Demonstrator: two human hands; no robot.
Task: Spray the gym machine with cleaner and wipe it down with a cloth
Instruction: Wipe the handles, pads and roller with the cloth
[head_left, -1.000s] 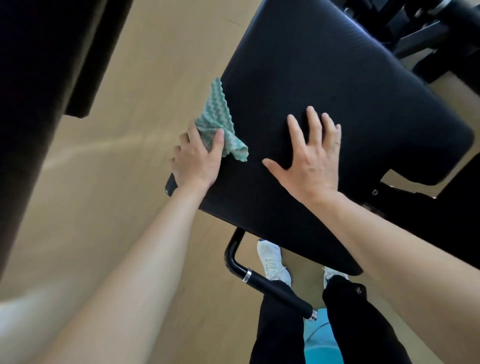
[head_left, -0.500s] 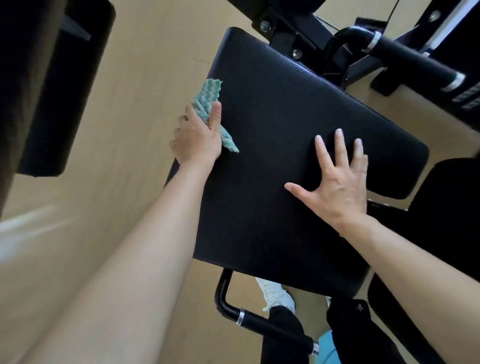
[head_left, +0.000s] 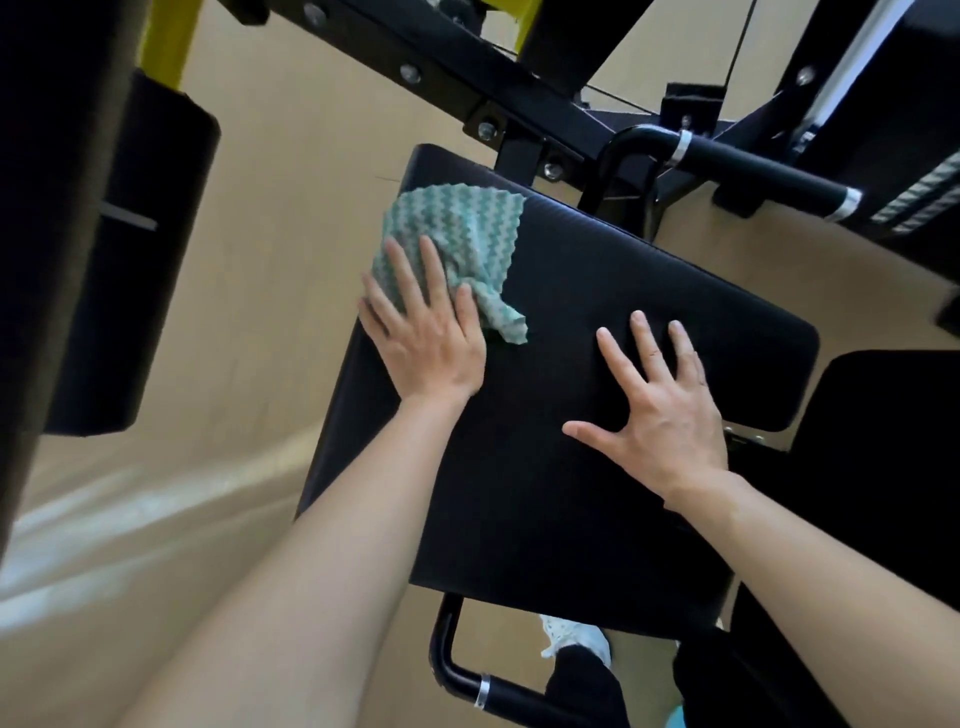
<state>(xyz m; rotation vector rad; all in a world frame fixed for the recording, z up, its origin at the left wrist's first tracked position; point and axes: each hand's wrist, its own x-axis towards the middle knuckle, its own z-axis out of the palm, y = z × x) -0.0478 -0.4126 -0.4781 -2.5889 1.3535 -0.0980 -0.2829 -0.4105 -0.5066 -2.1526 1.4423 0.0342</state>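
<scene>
Two hands lie flat on the machine's black seat pad (head_left: 571, 291). Farthest left, a separate black cushion (head_left: 130, 249) sits beside the frame, touched by neither. Next, the left hand (head_left: 426, 338) presses the green zigzag cloth (head_left: 457, 223) with straight fingers onto the pad's far left corner, palm down, likely mid-wipe. Further right, the right hand (head_left: 660, 415) rests open, fingers spread, holding nothing, probably bracing the pad against that push. A handle bar (head_left: 753, 166) lies beyond; no cleaner bottle shows.
</scene>
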